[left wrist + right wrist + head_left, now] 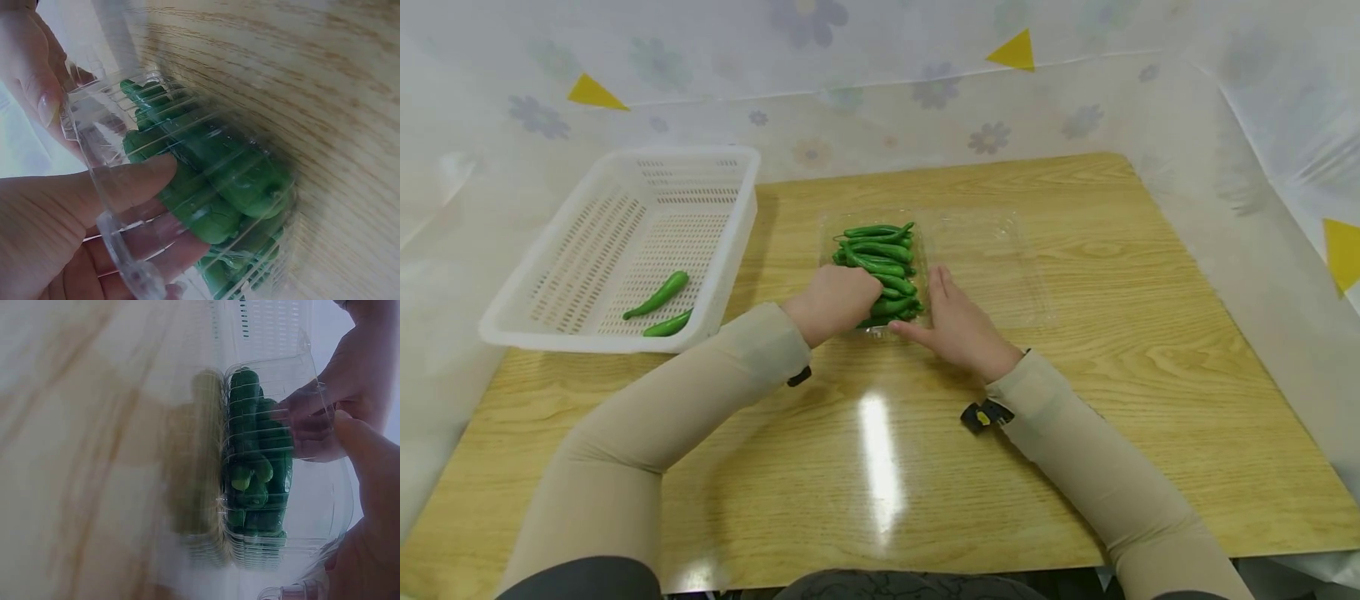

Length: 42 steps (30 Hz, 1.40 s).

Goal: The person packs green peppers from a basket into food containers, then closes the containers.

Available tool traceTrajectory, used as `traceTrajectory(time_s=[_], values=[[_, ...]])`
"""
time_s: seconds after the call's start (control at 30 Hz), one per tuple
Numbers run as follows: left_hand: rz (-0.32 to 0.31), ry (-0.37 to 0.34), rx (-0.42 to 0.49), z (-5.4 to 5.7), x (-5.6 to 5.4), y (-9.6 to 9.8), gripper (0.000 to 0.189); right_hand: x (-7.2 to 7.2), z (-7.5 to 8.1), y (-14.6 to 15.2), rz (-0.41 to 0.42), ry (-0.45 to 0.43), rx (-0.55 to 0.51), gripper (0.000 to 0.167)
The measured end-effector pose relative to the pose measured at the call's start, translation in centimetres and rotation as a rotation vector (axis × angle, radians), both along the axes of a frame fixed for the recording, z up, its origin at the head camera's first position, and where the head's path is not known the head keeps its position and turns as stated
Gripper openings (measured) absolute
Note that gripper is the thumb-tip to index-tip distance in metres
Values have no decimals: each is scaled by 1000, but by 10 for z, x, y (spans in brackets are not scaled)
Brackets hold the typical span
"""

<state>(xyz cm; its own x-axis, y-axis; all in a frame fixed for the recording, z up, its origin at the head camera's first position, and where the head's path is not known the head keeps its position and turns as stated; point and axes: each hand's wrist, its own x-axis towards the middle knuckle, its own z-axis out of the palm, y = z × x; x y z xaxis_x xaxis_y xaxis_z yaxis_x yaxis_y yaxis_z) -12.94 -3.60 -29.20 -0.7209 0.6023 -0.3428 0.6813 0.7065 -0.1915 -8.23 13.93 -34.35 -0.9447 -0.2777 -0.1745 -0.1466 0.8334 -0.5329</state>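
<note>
A clear plastic clamshell box (874,332) is packed with several long green chili peppers (880,250), lying roughly side by side. My left hand (837,302) reaches in over its front part; in the left wrist view the thumb and fingers (165,165) pinch a green chili pepper (200,212) behind the clear wall. My right hand (958,325) rests against the box's right side with straight fingers, its thumb (347,425) at the front rim. The clear lid (992,267) lies folded open to the right, partly under that hand.
A white slotted plastic basket (741,217) stands on the left of the wooden table (1150,375), with two green chili peppers (662,296) inside. A flowered plastic sheet (880,125) hangs behind the table and along its sides.
</note>
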Motion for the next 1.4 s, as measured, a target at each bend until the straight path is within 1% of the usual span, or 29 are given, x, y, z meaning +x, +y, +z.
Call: traceTrajectory(time_s=[0.1, 0.2, 0.3, 0.4, 0.47, 0.53, 0.63, 0.7, 0.77, 0.83, 0.97, 1.13, 1.2, 1.27, 1.4], values=[[21, -33, -5, 2, 0, 0, 11, 0, 0, 0, 3, 2, 2, 112], [42, -52, -3, 6, 0, -3, 12, -1, 1, -1, 0, 5, 0, 111], [62, -57, 18, 14, 3, -10, 14, -1, 1, 0, -3, 4, -2, 110], [52, -43, 57, 26, 6, -21, 14, -1, 2, 0, -5, 0, -1, 110], [63, -35, 81, 37, 10, -29, 14, -1, 2, 0, -8, -2, 4, 110], [60, -12, 121, 46, 14, -40, 14, -1, 3, 0, -12, -5, 5, 110], [87, 8, 159, 61, 18, -55, 19, -1, 2, 1, -14, -5, 5, 111], [96, 31, 171, 68, 19, -64, 22, 0, 1, 2, -14, -5, 2, 111], [119, 30, 160, 77, 19, -72, 25, 0, 0, 2, -15, -3, 1, 112], [140, 41, 156, 83, 17, -82, 26, 0, 0, 3, -17, -5, -1, 112], [194, 36, 187, 93, 12, -102, 24, 0, 0, 3, -18, -6, 8, 111], [236, 46, 238, 98, 2, -126, 22, 0, 1, 3, -15, -9, 17, 110], [259, 33, 246, 99, -3, -134, 23, 0, 1, 3, -14, -11, 14, 110], [287, 1, 240, 99, -8, -141, 24, 0, 0, 3, -14, -11, 12, 110], [337, -77, 181, 97, -20, -158, 27, 0, 0, 3, -11, -2, 14, 112]])
